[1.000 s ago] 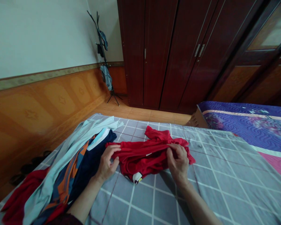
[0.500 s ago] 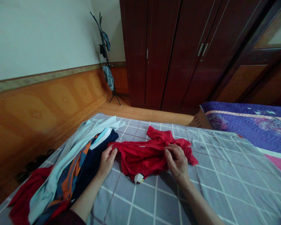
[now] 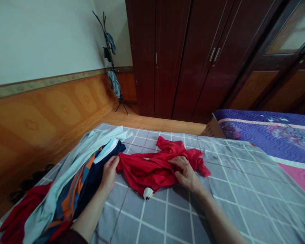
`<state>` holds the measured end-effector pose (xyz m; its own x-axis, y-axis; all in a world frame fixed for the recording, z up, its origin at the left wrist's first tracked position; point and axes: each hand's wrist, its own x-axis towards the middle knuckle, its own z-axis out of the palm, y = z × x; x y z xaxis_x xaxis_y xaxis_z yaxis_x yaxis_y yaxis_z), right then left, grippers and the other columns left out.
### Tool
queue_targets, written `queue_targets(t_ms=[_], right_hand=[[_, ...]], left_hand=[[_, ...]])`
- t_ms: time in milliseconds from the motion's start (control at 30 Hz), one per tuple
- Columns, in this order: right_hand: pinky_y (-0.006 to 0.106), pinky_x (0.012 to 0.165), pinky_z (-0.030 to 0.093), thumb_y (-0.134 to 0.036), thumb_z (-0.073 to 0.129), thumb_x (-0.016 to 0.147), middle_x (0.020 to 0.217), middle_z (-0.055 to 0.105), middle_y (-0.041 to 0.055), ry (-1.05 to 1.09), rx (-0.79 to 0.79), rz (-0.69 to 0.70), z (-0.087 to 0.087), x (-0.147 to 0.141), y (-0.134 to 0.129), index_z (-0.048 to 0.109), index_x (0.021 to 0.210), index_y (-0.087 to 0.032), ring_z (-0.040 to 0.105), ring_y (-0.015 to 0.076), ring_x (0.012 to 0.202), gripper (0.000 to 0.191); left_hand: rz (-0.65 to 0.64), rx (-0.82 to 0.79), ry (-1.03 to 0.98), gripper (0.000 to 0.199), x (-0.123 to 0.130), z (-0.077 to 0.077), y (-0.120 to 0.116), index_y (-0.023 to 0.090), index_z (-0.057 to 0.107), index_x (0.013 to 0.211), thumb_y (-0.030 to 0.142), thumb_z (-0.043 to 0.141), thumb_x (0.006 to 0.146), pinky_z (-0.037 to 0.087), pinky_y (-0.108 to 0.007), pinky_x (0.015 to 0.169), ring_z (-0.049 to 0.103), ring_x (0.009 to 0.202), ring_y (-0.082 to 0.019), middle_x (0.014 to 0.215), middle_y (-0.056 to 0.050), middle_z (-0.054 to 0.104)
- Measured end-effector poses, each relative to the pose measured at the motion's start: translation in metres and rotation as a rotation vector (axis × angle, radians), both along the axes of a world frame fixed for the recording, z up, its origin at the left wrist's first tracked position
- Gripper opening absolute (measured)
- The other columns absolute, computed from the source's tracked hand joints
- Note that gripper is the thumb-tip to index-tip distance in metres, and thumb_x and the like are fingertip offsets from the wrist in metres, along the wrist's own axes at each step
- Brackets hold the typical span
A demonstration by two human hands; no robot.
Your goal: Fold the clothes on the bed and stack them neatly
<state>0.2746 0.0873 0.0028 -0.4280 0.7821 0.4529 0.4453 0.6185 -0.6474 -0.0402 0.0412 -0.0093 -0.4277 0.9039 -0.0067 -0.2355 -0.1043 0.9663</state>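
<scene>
A crumpled red garment [image 3: 149, 169] with a white-and-black print at its lower edge lies on the grey checked bedspread [image 3: 152, 220]. My left hand [image 3: 110, 174] pinches the garment's left end between thumb and fingers. Over its right part rests my right hand [image 3: 185, 173], fingers bent and touching the cloth; thumb and fingertips are apart. Just left of my left hand lie a dark blue garment [image 3: 91, 183], an orange-and-blue one [image 3: 72, 193] and a long pale one [image 3: 53, 196], side by side. Another red garment [image 3: 27, 210] shows at the far left.
Beyond the bed's far edge stand a dark red wardrobe [image 3: 165, 67] and a coat rack [image 3: 112, 64] with items hung on it. A second bed with a purple cover [image 3: 264, 132] is at the right. Dark shoes [image 3: 27, 184] are on the floor at the left.
My right hand has shifted left along the red garment, and its fingers look more spread. My left hand still holds the left end. The whole view has moved slightly.
</scene>
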Motion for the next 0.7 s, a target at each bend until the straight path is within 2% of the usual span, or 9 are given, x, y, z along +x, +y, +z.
queue_targets(t_ms=[167, 333, 400, 533, 600, 700], right_hand=[[0.042, 0.085, 0.043, -0.014, 0.052, 0.072, 0.099, 0.063, 0.0080, -0.108, 0.043, -0.013, 0.002, -0.004, -0.003, 0.066, 0.103, -0.020, 0.053, 0.0237, 0.093, 0.035], [0.043, 0.090, 0.041, -0.014, 0.057, 0.072, 0.104, 0.061, 0.0086, -0.094, 0.103, -0.066, 0.003, -0.008, -0.007, 0.053, 0.121, -0.018, 0.052, 0.0240, 0.097, 0.049], [0.042, 0.088, 0.041, -0.013, 0.058, 0.073, 0.100, 0.062, 0.0078, -0.109, 0.125, -0.060, 0.003, -0.009, -0.008, 0.057, 0.115, -0.019, 0.052, 0.0238, 0.095, 0.042], [0.040, 0.081, 0.042, -0.016, 0.056, 0.080, 0.079, 0.062, 0.0042, -0.087, 0.185, -0.057, 0.004, -0.011, -0.008, 0.064, 0.083, -0.021, 0.054, 0.0209, 0.081, 0.010], [0.038, 0.078, 0.043, -0.018, 0.055, 0.083, 0.075, 0.061, 0.0035, -0.045, 0.205, -0.079, 0.002, -0.011, -0.007, 0.063, 0.078, -0.021, 0.054, 0.0200, 0.078, 0.010], [0.037, 0.077, 0.044, -0.020, 0.054, 0.085, 0.078, 0.063, 0.0037, 0.034, 0.200, -0.135, -0.002, -0.011, -0.006, 0.062, 0.080, -0.022, 0.055, 0.0201, 0.081, 0.010]], left_hand=[[-0.009, 0.001, -0.003, 0.031, 0.000, 0.000, 0.001, 0.016, 0.061, 0.079, 0.043, 0.073, 0.070, 0.040, -0.020, 0.056, 0.055, 0.055, -0.010, 0.068, 0.002, 0.065], [-0.024, 0.003, 0.002, 0.030, -0.001, -0.002, 0.001, 0.016, 0.061, 0.079, 0.042, 0.073, 0.070, 0.041, -0.021, 0.059, 0.057, 0.059, -0.012, 0.069, 0.001, 0.065], [-0.033, 0.005, 0.007, 0.030, -0.001, -0.003, 0.001, 0.016, 0.062, 0.080, 0.042, 0.073, 0.071, 0.042, -0.021, 0.061, 0.057, 0.062, -0.013, 0.070, 0.001, 0.066], [-0.048, 0.004, 0.022, 0.028, -0.001, -0.003, 0.001, 0.016, 0.062, 0.080, 0.042, 0.071, 0.072, 0.043, -0.022, 0.062, 0.057, 0.062, -0.012, 0.073, 0.001, 0.066], [-0.058, 0.001, 0.031, 0.027, -0.002, -0.003, 0.001, 0.017, 0.062, 0.081, 0.041, 0.071, 0.073, 0.043, -0.022, 0.063, 0.058, 0.064, -0.013, 0.074, 0.001, 0.067], [-0.085, -0.006, 0.043, 0.027, -0.001, -0.003, 0.000, 0.017, 0.064, 0.085, 0.039, 0.071, 0.072, 0.045, -0.024, 0.067, 0.060, 0.069, -0.015, 0.077, 0.000, 0.067]])
